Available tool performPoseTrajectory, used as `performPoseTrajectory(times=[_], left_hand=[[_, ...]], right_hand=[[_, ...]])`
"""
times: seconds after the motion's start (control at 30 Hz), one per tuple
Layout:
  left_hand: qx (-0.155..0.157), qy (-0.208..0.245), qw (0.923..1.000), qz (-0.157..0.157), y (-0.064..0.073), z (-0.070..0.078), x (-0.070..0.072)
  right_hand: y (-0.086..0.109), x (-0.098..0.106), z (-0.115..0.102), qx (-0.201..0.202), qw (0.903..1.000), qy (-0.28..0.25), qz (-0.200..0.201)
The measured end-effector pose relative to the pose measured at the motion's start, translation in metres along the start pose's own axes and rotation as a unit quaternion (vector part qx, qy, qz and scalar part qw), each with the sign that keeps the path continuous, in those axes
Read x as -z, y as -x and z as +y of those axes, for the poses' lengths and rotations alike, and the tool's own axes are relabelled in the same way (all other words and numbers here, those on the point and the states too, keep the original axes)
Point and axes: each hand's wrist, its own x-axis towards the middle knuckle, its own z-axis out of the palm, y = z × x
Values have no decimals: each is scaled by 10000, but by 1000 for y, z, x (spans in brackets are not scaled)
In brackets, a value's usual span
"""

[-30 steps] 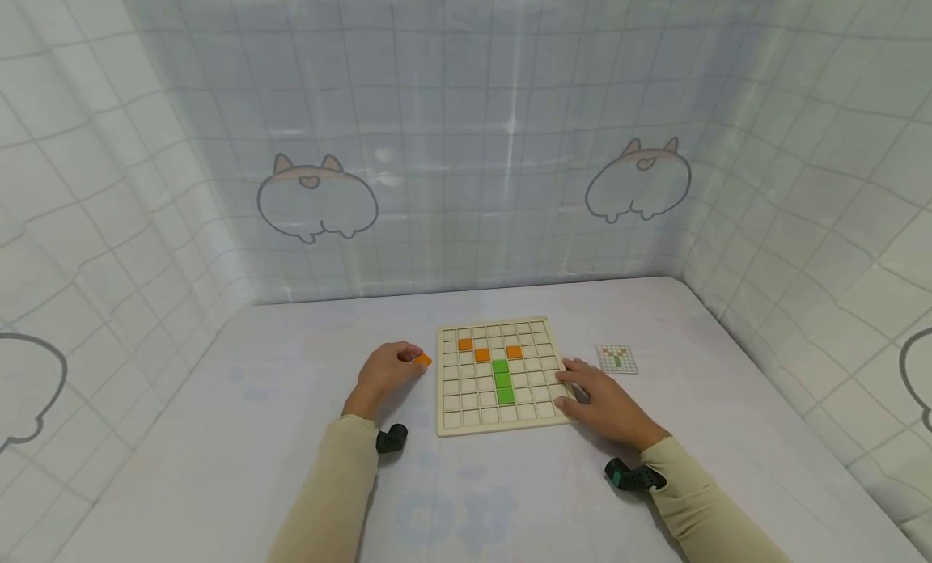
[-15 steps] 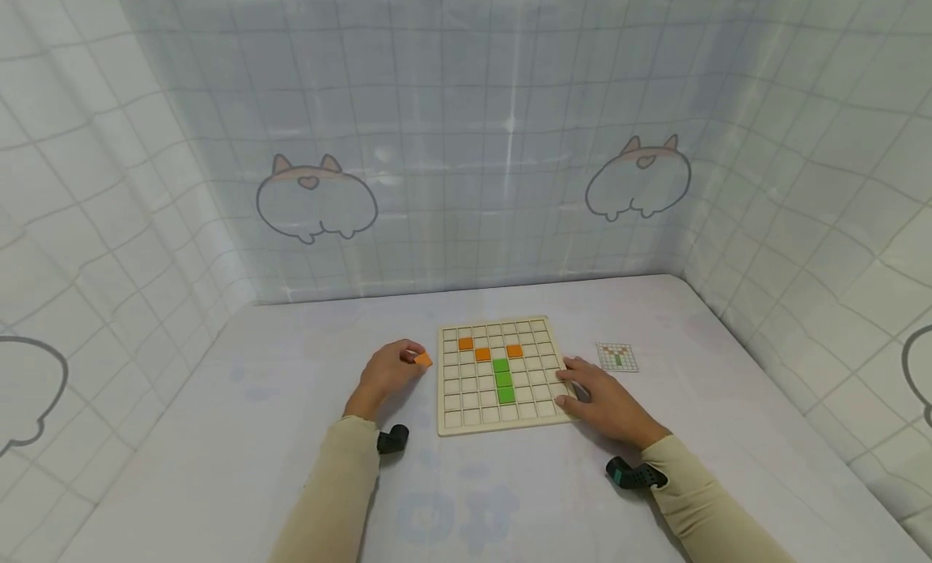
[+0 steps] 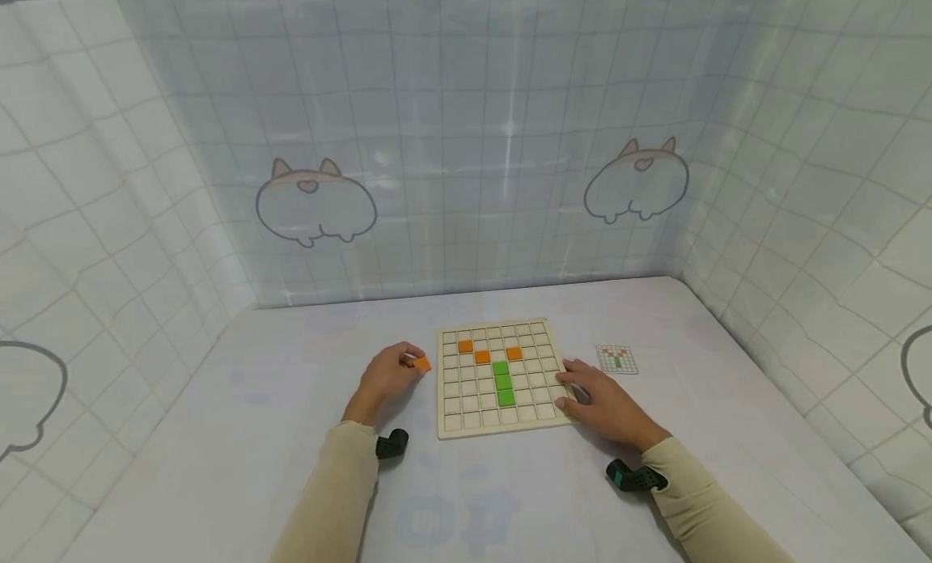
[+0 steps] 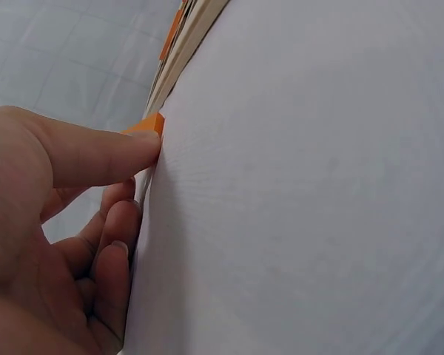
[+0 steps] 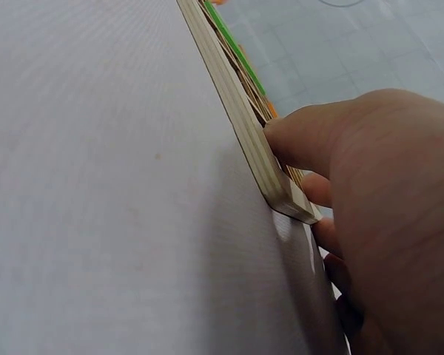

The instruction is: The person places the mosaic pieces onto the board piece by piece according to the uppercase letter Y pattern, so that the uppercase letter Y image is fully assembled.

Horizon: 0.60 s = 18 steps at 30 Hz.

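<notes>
My left hand (image 3: 388, 374) pinches an orange square tile (image 3: 421, 363) between thumb and fingers, just left of the wooden grid board (image 3: 453, 421). In the left wrist view the orange tile (image 4: 155, 124) pokes out past the thumb tip, low over the table, while the other fingers curl loosely below. Three orange tiles sit in the board's upper cells, and a column of green tiles (image 3: 503, 383) stands in its middle. My right hand (image 3: 606, 403) rests at the board's right edge, fingers spread. In the right wrist view its thumb (image 5: 300, 137) touches the rim near a corner.
A small pattern card (image 3: 617, 358) with orange and green squares lies right of the board. The white table (image 3: 218, 466) is walled on the back and sides by grid-patterned cloth (image 3: 466, 183). Both wrists wear dark camera straps (image 3: 635, 476).
The orange tile has turned slightly in my left fingers, which stay beside the board. My right hand keeps its place on the board's edge.
</notes>
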Motion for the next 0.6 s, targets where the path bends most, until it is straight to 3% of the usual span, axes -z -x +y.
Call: performPoseTrajectory(times=[0.17, 0.6], left_hand=[[127, 413, 9991, 49, 2, -2, 0], [153, 797, 9964, 222, 0, -7, -1]], right_hand=[[1, -1, 1, 6, 10000, -13, 8], [1, -1, -1, 14, 10000, 56, -9]])
